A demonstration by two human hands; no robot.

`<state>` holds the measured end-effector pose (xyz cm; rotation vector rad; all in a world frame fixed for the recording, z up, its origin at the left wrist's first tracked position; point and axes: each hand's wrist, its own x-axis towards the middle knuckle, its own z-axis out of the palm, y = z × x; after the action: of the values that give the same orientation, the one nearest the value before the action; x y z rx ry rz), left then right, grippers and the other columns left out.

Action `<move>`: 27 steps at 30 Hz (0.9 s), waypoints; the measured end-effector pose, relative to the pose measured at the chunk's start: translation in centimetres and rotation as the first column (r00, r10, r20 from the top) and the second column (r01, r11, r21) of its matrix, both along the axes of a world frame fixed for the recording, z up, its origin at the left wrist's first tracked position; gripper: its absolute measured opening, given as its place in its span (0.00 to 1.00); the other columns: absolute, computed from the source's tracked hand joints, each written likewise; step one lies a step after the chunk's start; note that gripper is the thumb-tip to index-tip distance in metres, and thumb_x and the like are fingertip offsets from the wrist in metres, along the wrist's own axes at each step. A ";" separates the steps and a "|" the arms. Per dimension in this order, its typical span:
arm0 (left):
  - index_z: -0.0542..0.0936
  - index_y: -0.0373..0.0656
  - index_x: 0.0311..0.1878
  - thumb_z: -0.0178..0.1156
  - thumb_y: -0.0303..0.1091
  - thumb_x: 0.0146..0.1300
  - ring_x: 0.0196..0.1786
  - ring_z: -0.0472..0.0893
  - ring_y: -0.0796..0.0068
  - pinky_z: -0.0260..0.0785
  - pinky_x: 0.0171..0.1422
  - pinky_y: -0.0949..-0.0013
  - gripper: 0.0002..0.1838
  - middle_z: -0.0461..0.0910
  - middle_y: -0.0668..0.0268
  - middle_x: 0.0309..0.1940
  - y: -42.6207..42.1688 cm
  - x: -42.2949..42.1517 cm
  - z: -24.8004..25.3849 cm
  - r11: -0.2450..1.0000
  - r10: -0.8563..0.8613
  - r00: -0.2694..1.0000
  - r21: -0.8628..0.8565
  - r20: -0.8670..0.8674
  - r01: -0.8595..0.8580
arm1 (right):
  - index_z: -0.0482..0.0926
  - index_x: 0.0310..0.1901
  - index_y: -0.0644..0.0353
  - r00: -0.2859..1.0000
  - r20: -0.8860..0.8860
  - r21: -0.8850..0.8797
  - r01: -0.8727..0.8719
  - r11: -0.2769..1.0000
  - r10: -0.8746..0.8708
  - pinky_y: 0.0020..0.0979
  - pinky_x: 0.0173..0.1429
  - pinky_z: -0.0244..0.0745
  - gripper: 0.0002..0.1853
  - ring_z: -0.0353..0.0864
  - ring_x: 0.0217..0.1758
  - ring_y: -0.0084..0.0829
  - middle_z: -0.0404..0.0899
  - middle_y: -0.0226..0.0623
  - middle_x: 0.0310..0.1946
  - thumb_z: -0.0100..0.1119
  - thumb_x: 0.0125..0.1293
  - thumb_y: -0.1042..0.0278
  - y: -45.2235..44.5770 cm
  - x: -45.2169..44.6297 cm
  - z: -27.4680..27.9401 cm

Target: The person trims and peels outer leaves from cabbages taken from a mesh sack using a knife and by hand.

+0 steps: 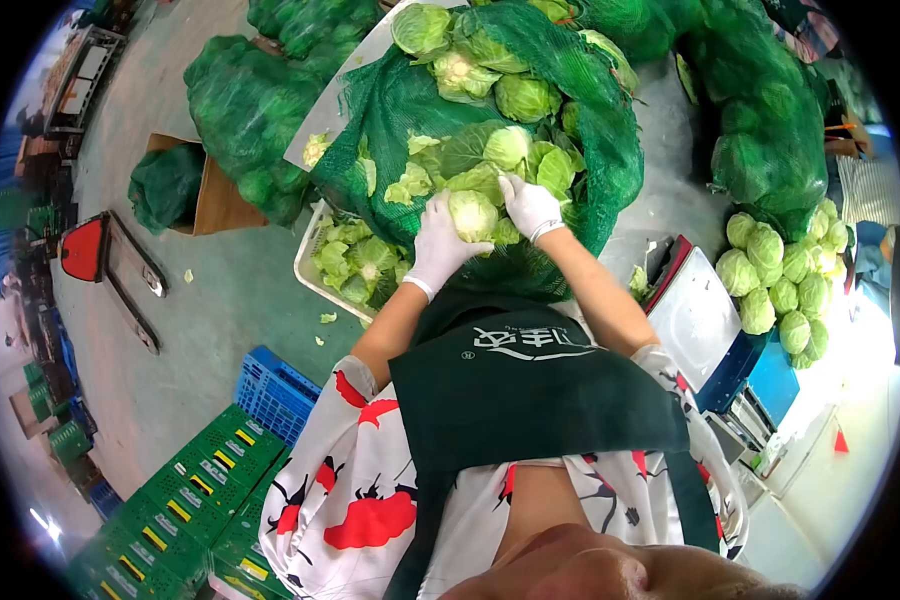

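Observation:
A pale green cabbage (473,216) rests in my left hand (440,246), its white-gloved fingers wrapped round the near left side. My right hand (532,206), also in a white glove, pinches a loose outer cabbage leaf (478,181) at the far side of that head. Both hands are over an opened green mesh sack (375,110), where loose leaves and several cabbages (526,98) lie. Another cabbage (508,148) sits just beyond my right fingertips. The tips of the right fingers are partly hidden against the leaf.
A white crate (310,262) of trimmed leaves stands left of the sack. Full mesh sacks (245,120) lie at the back left and right. Several cabbages (782,275) are piled at right, beyond a scale-like metal plate (692,335). Green crates (185,500) and a pallet jack (120,265) are at left.

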<state>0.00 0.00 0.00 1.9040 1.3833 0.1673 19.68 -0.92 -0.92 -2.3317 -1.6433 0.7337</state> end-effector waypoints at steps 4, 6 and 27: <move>0.61 0.33 0.72 0.84 0.49 0.38 0.69 0.72 0.54 0.67 0.72 0.58 0.61 0.68 0.47 0.68 2.2 -4.7 -1.6 0.996 0.062 0.974 0.044 0.219 -0.073 | 0.81 0.59 0.52 0.994 -0.102 0.034 -0.040 0.999 0.043 0.51 0.53 0.78 0.26 0.85 0.44 0.55 0.85 0.54 0.39 0.42 0.77 0.43 1.3 -1.8 0.9; 0.65 0.32 0.70 0.83 0.46 0.40 0.62 0.79 0.57 0.73 0.66 0.61 0.55 0.74 0.50 0.63 2.8 -5.3 -3.1 0.968 0.225 0.821 -0.217 0.524 -0.126 | 0.81 0.58 0.50 0.997 -0.081 0.060 -0.014 0.998 0.018 0.50 0.54 0.78 0.25 0.84 0.46 0.56 0.85 0.54 0.42 0.41 0.78 0.43 1.0 -0.2 -0.1; 0.60 0.43 0.76 0.45 0.65 0.75 0.73 0.69 0.64 0.63 0.76 0.55 0.40 0.68 0.60 0.72 0.9 -2.7 4.8 0.799 0.573 0.219 -0.598 0.790 0.066 | 0.84 0.53 0.54 0.887 -0.378 0.722 0.105 0.684 0.264 0.27 0.34 0.82 0.17 0.86 0.27 0.26 0.86 0.43 0.47 0.69 0.61 0.68 -1.4 -4.6 11.0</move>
<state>-2.70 0.88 4.83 0.6739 0.6780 0.8993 15.05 -2.36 10.04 -1.3873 -1.4484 0.4531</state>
